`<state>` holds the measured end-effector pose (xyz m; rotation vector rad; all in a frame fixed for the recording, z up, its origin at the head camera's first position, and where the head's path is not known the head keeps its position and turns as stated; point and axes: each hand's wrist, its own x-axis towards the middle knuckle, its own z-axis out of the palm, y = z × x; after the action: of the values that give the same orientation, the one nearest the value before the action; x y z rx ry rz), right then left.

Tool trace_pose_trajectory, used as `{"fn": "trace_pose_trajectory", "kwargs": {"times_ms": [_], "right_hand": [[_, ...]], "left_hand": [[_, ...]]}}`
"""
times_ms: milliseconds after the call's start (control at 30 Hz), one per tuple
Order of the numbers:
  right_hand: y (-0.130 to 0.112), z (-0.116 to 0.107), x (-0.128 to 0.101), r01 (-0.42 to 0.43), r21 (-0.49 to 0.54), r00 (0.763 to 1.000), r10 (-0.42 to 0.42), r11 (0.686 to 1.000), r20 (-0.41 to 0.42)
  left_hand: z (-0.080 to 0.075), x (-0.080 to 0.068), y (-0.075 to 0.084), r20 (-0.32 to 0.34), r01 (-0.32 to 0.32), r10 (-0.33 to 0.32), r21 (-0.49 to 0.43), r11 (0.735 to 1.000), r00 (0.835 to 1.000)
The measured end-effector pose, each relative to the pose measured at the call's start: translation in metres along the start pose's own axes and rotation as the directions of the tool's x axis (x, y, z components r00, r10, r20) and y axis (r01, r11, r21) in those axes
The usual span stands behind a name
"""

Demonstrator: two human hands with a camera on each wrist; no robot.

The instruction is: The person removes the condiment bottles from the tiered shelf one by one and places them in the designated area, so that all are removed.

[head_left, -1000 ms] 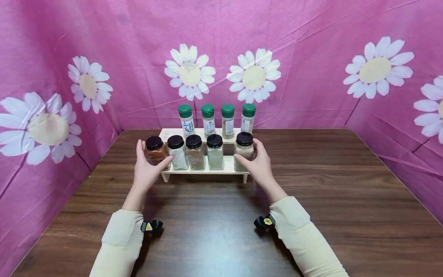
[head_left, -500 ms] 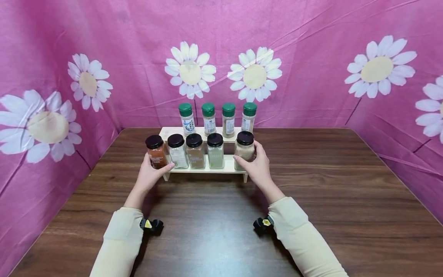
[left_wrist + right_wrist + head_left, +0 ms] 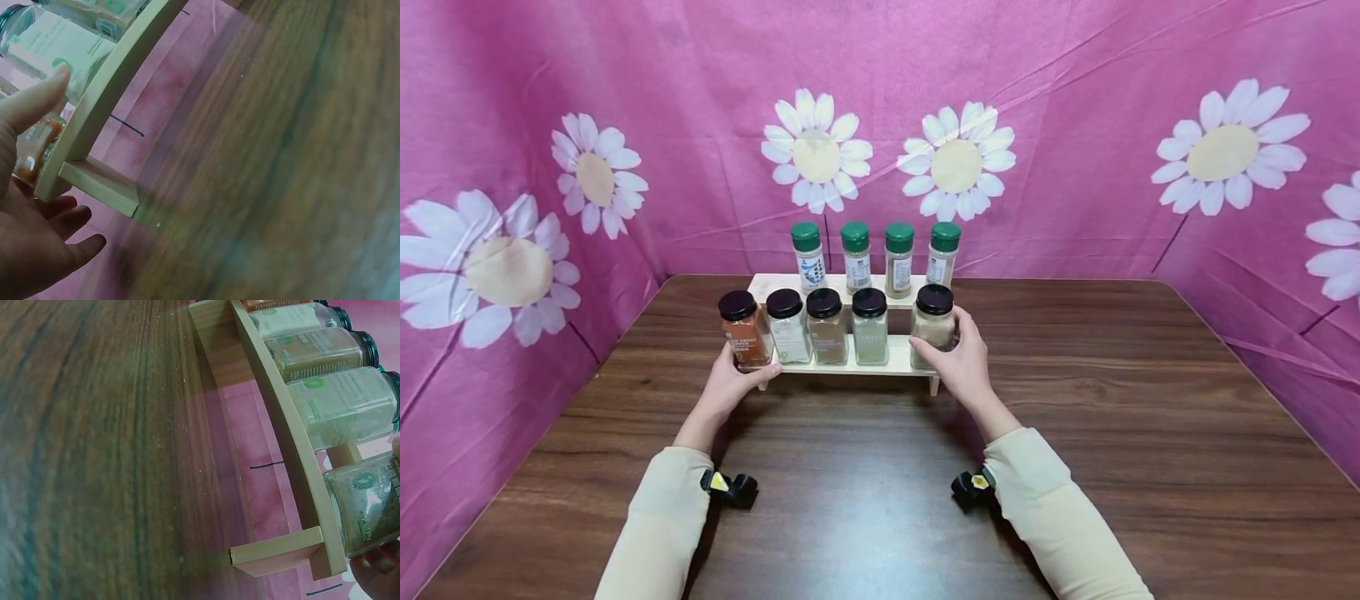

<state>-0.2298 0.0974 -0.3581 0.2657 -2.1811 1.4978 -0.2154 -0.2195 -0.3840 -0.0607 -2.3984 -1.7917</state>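
Note:
A two-tier pale wooden spice rack point(image 3: 898, 360) holds a front row of square glass jars with black lids. My left hand point(image 3: 727, 387) is at the rack's left end, its thumb near the front edge and its fingers low beside the orange-red spice jar point(image 3: 748, 340). In the left wrist view the other fingers point(image 3: 75, 219) spread loosely by the shelf's end. My right hand point(image 3: 964, 362) holds the beige spice jar point(image 3: 931, 329) at the right end, thumb in front and fingers round its far side, partly hidden. That jar stands upright on the lower shelf.
Between the outer jars stand a white jar point(image 3: 790, 340), a brown jar point(image 3: 827, 340) and a pale green jar point(image 3: 870, 340). Several green-capped shakers point(image 3: 856, 267) line the upper tier. A pink daisy cloth point(image 3: 880, 67) hangs behind the brown wooden table point(image 3: 865, 467).
My left hand has slid down the orange-red jar to its base and the shelf's end, uncovering more of its label. The right hand stays at the beige jar. The head view has shifted slightly.

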Motion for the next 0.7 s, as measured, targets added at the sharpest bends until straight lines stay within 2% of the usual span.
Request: {"fn": "trace_pose_trajectory", "kwargs": {"times_ms": [367, 700], "right_hand": [[0.001, 0.0, 0.0, 0.003, 0.015, 1.0, -0.003, 1.0, -0.003], [0.001, 0.0, -0.001, -0.003, -0.006, 1.0, 0.003, 1.0, 0.001]], "left_hand": [[0.002, 0.003, -0.011, -0.033, -0.019, 0.019, -0.006, 1.0, 0.999], [0.003, 0.001, -0.012, -0.02, 0.011, -0.011, -0.03, 0.999, 1.0]]}}
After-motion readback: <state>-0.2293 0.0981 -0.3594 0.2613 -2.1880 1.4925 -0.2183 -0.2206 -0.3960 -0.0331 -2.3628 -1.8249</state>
